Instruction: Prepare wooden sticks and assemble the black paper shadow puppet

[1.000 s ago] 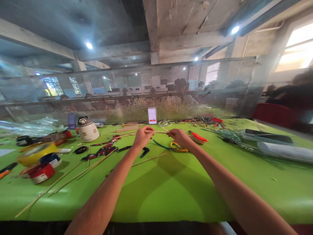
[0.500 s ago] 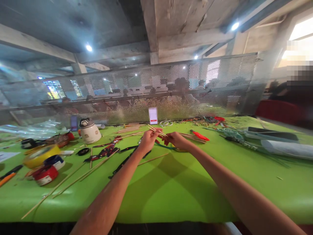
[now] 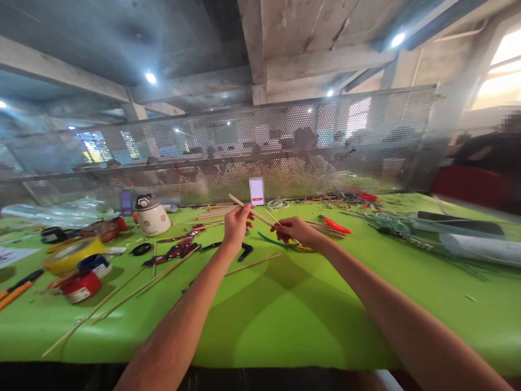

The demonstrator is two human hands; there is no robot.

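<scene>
Since thin sticks [image 3: 237,201] likely needed steadying, your left hand [image 3: 235,227] pinched them at 11 o'clock, right hand [image 3: 298,231] at 1.

Thin, pale wooden sticks [image 3: 236,200] are extending through the left hand [image 3: 237,224], slanting down toward the right hand [image 3: 292,230]. Another pale stick [image 3: 271,216] is projecting from the right hand, tilting up and leftward over the green tabletop [image 3: 317,315].

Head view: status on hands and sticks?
Left hand holding pale sticks. Right hand pinching another stick. Teal strip just below right hand in view.
</scene>
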